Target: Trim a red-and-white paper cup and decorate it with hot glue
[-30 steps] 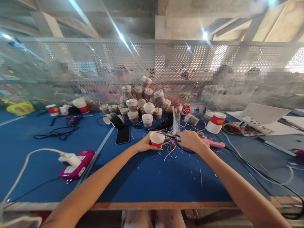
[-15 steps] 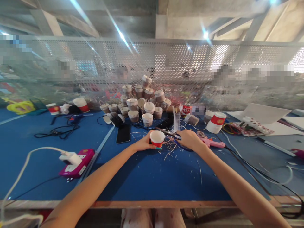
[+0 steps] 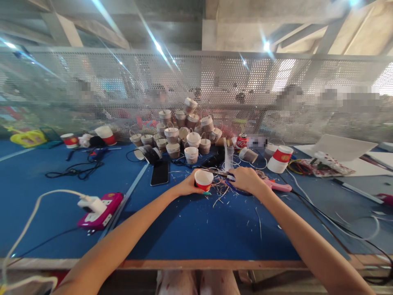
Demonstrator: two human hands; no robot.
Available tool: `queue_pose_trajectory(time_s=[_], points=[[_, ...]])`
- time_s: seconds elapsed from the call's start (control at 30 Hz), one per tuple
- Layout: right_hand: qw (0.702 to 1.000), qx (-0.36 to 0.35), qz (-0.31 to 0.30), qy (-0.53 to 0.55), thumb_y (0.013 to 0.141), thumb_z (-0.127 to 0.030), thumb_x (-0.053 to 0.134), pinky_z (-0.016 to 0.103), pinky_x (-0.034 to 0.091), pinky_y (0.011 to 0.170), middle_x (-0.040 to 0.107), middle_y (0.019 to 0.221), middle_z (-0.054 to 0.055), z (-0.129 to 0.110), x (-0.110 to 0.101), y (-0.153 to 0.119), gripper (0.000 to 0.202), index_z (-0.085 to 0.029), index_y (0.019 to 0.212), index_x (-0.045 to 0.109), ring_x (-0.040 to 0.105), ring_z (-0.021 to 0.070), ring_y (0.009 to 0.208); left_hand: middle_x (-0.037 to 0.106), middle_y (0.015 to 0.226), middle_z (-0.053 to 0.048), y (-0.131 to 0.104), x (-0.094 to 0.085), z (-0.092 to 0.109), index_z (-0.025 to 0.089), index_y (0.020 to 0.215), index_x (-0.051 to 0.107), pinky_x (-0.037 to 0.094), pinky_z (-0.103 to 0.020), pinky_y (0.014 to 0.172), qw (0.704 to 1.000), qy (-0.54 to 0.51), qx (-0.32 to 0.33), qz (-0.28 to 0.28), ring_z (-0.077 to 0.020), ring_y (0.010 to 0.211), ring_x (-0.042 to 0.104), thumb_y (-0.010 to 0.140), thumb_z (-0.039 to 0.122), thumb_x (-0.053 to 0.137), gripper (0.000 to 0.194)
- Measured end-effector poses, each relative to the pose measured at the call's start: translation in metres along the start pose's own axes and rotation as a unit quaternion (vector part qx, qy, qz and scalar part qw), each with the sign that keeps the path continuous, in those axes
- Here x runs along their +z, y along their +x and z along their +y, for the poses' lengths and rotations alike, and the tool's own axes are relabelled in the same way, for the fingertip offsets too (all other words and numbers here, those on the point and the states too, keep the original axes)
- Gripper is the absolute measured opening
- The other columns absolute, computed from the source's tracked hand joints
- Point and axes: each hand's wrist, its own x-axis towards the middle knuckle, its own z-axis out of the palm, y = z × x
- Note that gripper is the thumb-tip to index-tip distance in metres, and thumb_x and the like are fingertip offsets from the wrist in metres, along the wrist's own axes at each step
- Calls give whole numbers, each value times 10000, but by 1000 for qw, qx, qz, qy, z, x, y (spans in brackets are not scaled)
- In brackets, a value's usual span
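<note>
The left hand [image 3: 186, 185] has its fingers clamped on a small red-and-white paper cup [image 3: 204, 180], held upright with its open rim upward, above the blue-topped counter [image 3: 190, 229]; the right hand [image 3: 245, 180] has its fingers closed around the blue handles of metal scissors [image 3: 229, 176], whose blades reach to the cup's rim; thin white scraps [image 3: 219, 195] lie on the counter just beside the cup.

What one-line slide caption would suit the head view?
Left hand grips a red-and-white paper cup while the right hand holds scissors at its rim.
</note>
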Motion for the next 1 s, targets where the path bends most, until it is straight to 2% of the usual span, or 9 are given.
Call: queue_pose_trajectory(time_s=[0.4,0.57,0.73,0.87,1.0], points=[[1000,1,0,15,860,-654,272,335,469,694,713,904,148,-2,4,1,634,-178,1011,661,678,281,855,587,1108,-87,0,-2,0,187,1183,403,360,-442,958,1000,-25,-9,1,-245,1069,540,551,256,817,758],[1000,10,-2,10,888,-581,324,326,466,698,709,926,152,-3,8,3,546,-160,1032,640,676,279,870,577,1157,-94,0,-5,-4,185,1198,417,328,-448,1004,999,-20,-10,25,-258,1117,520,495,211,832,817],[999,50,16,7,907,-494,360,323,462,703,699,946,166,-2,9,4,465,-133,1057,613,671,280,882,595,1187,-101,-2,-4,1,196,1218,434,359,-460,996,995,-75,-61,38,-268,1138,533,487,188,832,832],[996,76,30,37,916,-527,295,321,457,680,698,944,170,-2,11,4,528,-126,1032,619,671,289,871,637,1160,-107,-2,-1,10,180,1177,489,394,-458,979,982,-137,-110,67,-268,1086,581,480,216,845,783],[993,90,34,66,916,-574,236,315,450,695,694,963,173,-4,13,3,600,-127,1040,617,665,278,892,680,1087,-91,-1,-1,11,163,1110,539,407,-450,971,972,-167,-130,97,-254,1024,619,475,264,852,716]])
